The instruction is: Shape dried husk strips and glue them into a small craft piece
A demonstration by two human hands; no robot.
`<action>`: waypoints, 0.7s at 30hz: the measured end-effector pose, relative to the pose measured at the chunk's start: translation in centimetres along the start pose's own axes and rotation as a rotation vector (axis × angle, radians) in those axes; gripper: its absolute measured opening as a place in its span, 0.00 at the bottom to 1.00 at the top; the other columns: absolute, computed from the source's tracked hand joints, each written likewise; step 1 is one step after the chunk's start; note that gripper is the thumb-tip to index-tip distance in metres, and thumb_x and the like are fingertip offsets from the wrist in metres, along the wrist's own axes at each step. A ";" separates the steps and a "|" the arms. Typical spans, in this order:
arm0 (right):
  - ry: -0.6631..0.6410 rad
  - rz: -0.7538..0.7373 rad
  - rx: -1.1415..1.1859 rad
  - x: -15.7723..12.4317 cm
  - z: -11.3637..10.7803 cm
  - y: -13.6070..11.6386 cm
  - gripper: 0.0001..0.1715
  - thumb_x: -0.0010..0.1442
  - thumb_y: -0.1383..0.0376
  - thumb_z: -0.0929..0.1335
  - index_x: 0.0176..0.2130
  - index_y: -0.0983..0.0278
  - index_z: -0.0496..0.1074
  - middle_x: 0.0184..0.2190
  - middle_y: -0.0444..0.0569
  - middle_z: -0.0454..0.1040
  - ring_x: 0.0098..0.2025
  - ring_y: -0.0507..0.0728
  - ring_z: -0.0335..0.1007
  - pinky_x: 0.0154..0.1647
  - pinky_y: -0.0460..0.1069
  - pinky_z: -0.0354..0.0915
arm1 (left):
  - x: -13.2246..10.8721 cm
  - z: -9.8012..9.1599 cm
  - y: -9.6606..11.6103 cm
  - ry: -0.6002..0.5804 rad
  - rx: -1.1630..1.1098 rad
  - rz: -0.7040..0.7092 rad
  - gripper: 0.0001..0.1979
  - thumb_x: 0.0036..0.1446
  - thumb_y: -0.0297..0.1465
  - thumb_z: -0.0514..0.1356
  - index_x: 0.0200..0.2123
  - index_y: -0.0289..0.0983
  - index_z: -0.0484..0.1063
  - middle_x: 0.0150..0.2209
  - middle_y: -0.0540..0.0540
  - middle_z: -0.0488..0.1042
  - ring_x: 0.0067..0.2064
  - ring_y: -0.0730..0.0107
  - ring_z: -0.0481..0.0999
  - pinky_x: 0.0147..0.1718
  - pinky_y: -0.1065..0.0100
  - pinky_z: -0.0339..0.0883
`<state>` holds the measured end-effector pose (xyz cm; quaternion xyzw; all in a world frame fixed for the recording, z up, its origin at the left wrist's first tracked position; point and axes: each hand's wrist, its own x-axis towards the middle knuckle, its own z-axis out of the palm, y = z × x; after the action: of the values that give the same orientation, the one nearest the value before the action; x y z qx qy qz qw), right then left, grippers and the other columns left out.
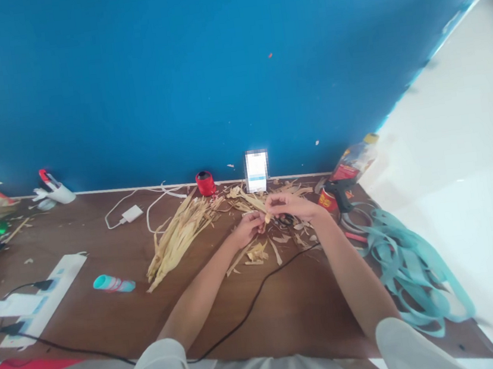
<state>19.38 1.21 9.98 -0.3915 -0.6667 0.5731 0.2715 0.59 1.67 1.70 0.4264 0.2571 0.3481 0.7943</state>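
– Looking at the room first: what's behind the work?
– A deep blue wall (171, 86) runs along the back, and the brown wooden tabletop (110, 321) butts right against it. Off to the right everything turns white and washed out.
– And the hands?
– They meet near the far middle of the tabletop. The left hand (249, 229) and right hand (292, 206) each have a pinching grip on one small straw piece (267, 218), held between them just above the surface.
– What lies around it?
– A pile of dried strips (181, 234) fans out to the left of the hands, and loose scraps (259, 255) lie under and beside them. A red spool (205, 183) stands against the wall behind.
– Further left?
– A white charger (131, 213) with its cord, a teal tube (113, 283) lying on its side, and a white power strip (49, 298) near the left edge. A black cable (252, 303) snakes from the near edge towards the scraps.
– And the right side?
– A glue gun (342, 196) just beyond the right wrist, then a tangle of teal ribbon (399, 255) spilling over the tabletop's right corner.
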 end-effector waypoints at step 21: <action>0.649 -0.026 -0.660 2.8 0.2 1.9 0.25 0.65 0.53 0.57 0.55 0.59 0.68 0.36 0.54 0.75 0.33 0.59 0.68 0.35 0.51 0.61 | 0.3 -0.7 -0.4 -0.030 -0.023 0.025 0.13 0.46 0.35 0.67 0.28 0.31 0.71 0.19 0.52 0.63 0.23 0.79 0.64 0.23 0.74 0.50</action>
<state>18.14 3.48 7.84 -0.6077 -0.6990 0.1745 0.3342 0.43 2.08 0.98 0.4256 0.2362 0.3543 0.7985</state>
